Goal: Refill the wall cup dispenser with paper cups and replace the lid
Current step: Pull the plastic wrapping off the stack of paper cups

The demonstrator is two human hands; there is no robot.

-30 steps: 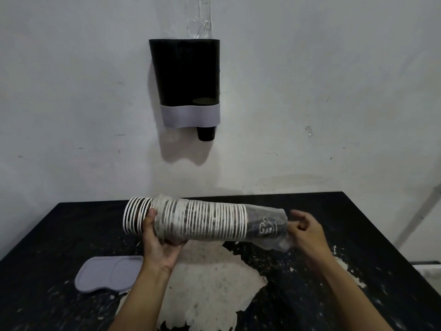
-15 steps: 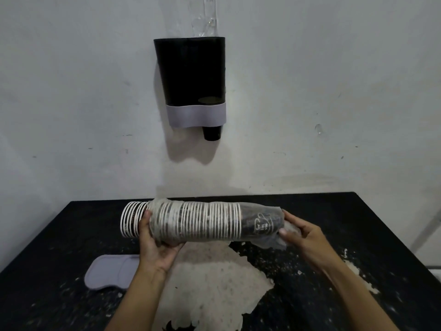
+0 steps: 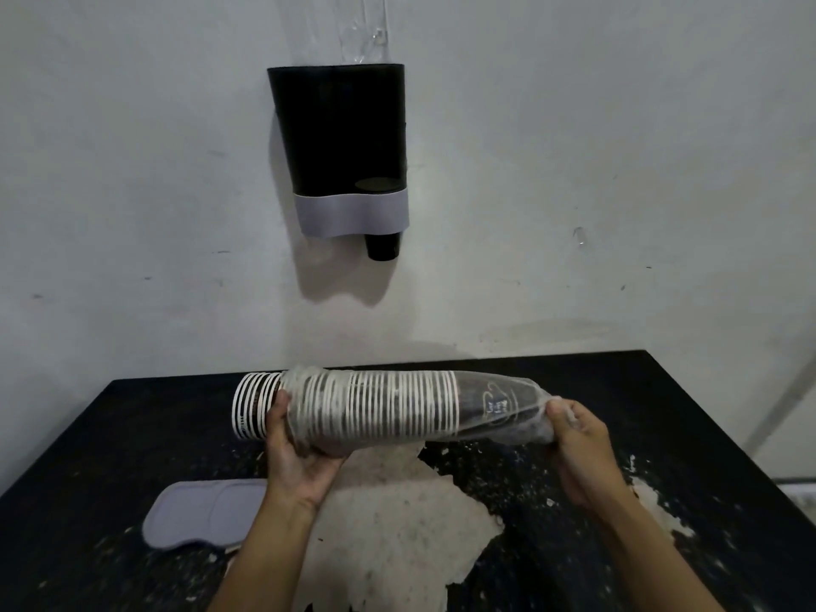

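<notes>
The stack of paper cups (image 3: 375, 408) lay sideways in mid-air, held just above the black table (image 3: 662, 413), and what a long sleeve it was: dark cups with white rolled rims lined up like stripes. A thin clear plastic wrapper (image 3: 525, 417) covered most of it, while a handful of bare rims poked out at the left end. The left hand (image 3: 296, 452) cupped the stack from below, fingers curled round it and thumb up its near side. The right hand (image 3: 578, 448) pinched the bunched wrapper at the closed end, where a white printed mark showed on the last cup. Up on the wall hung the dispenser (image 3: 340, 143), black body, grey band, one dark cup (image 3: 380, 247) poking out underneath, its top open. The grey lid (image 3: 203, 514) lay flat on the table's near left side.
</notes>
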